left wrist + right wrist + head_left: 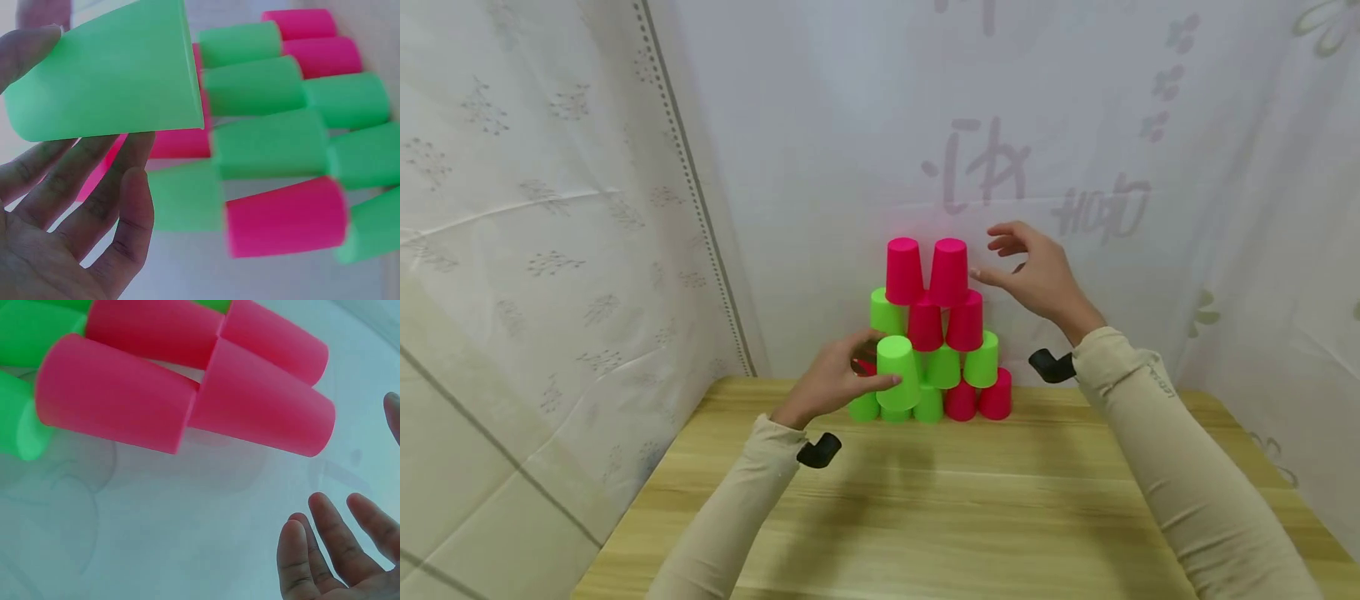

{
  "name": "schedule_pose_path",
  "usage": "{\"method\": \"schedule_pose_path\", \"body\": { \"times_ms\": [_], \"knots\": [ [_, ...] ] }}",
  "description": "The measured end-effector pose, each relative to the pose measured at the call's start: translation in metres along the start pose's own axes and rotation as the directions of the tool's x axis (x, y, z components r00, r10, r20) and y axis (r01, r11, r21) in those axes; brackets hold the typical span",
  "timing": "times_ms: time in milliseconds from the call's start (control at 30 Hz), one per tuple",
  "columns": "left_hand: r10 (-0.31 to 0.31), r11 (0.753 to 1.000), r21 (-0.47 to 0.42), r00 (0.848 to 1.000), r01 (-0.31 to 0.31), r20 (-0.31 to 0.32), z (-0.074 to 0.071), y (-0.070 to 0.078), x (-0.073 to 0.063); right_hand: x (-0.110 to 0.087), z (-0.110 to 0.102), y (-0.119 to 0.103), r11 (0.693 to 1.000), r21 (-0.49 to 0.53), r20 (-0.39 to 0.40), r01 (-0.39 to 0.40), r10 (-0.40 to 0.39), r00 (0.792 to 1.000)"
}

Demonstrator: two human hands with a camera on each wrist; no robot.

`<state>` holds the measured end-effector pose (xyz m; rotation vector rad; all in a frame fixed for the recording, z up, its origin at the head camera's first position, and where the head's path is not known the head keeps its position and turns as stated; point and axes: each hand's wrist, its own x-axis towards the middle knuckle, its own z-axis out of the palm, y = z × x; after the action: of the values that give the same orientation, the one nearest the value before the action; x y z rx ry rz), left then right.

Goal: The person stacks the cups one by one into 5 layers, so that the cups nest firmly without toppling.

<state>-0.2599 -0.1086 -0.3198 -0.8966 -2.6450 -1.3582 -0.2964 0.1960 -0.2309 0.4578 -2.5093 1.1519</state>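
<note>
A light green cup is held upside down by my left hand, in front of the stacked cups. In the left wrist view the thumb lies on one side of this green cup and the fingers on the other. Behind it rises a pyramid of upturned green and pink cups, topped by a left pink cup and a right pink cup. My right hand is raised just right of that top pair, fingers spread and holding nothing. The right wrist view shows its fingers apart from the pink cups.
The pyramid stands near the back edge of a wooden table, with a pink cup at its lower right end. A pale printed curtain hangs close behind. Black wrist mounts stick out by both sleeves.
</note>
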Motion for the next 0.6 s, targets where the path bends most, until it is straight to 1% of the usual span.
{"method": "schedule_pose_path", "body": {
  "times_ms": [67,167,367,533,600],
  "knots": [
    [0.008,1.0,0.016,1.0,-0.008,0.001,-0.009,0.007,0.004,-0.012,0.001,0.004,1.0,0.009,-0.005,0.011,-0.011,1.0],
    [0.042,0.998,0.04,0.999,-0.042,-0.005,-0.021,0.019,0.013,-0.03,0.003,0.012,1.0,0.009,0.008,0.016,-0.017,1.0],
    [0.109,0.991,0.075,0.994,-0.107,-0.012,-0.04,0.045,0.036,-0.067,0.012,0.025,1.0,-0.004,0.079,0.019,-0.019,0.997],
    [0.156,0.984,0.095,0.986,-0.151,-0.056,-0.056,0.069,0.056,-0.09,0.022,0.034,0.999,0.002,0.141,0.039,-0.039,0.989],
    [0.164,0.983,0.096,0.983,-0.156,-0.079,-0.061,0.077,0.064,-0.097,0.025,0.038,0.999,0.003,0.157,0.042,-0.042,0.987]
  ]
}}
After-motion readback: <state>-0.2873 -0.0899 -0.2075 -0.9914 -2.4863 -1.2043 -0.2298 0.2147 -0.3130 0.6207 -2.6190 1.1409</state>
